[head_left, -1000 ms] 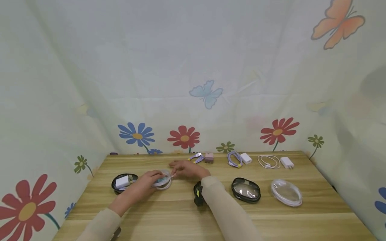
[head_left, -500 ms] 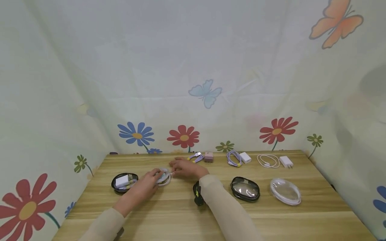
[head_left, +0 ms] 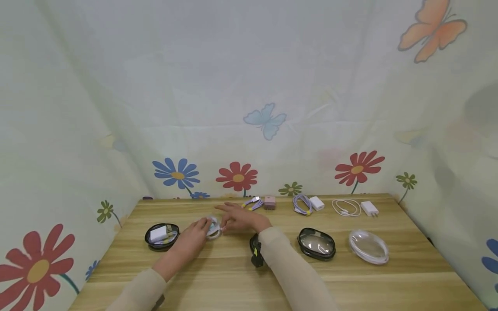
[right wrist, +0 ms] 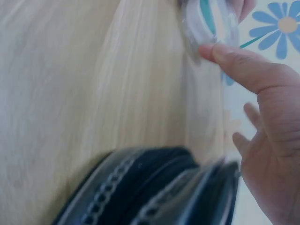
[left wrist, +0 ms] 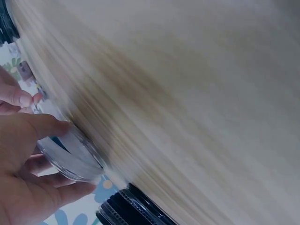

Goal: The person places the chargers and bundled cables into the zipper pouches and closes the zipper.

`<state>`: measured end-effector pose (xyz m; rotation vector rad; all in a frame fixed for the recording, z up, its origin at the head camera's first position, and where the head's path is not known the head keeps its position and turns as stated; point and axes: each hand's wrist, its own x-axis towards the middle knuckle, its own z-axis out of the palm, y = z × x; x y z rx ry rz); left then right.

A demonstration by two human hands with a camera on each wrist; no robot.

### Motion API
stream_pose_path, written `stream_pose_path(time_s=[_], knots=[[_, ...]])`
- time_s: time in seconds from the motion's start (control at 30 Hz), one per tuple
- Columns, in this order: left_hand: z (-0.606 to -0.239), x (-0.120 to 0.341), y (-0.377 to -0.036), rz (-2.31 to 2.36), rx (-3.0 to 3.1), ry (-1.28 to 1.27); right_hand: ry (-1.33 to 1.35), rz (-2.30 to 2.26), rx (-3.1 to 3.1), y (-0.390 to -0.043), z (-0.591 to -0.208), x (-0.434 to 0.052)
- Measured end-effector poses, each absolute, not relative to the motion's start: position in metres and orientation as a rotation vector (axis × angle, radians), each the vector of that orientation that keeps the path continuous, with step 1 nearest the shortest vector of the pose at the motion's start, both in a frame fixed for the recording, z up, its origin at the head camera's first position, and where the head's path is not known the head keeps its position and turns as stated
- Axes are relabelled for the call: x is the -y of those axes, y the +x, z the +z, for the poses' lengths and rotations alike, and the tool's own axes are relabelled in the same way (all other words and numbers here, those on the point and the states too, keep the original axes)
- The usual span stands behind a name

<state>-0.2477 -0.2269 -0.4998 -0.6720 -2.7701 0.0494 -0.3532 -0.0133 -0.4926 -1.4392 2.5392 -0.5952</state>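
Hands (head_left: pixel 218 225) clamped together on the clear pouch (head_left: pixel 212 227) — black pouch (head_left: pixel 161 236) at nine o'clock filled, two pouches unfilled.

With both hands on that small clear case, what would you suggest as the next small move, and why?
Probably draw the right hand on along the clear case's rim while the left hand keeps its grip. The case lies on the table between both hands, the left curled round it, the right thumb at its edge. Whether it is fully closed cannot be told.
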Motion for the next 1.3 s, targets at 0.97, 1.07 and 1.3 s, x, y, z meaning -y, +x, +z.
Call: stream_pose_path(time_s=[0.97, 1.07, 1.3], knots=[[-0.48, 0.242, -0.246, -0.127, 2.993, -0.759, -1.18, -0.882, -2.732, -0.344, -0.499, 0.012], [-0.48, 0.251, -0.248, -0.166, 2.958, -0.937, -1.246, -0.877, -2.73, -0.351, -0.5, 0.01], [-0.48, 0.253, -0.247, -0.093, 2.907, -1.041, -1.335, -0.826, -2.666, -0.359, -0.5, 0.01]])
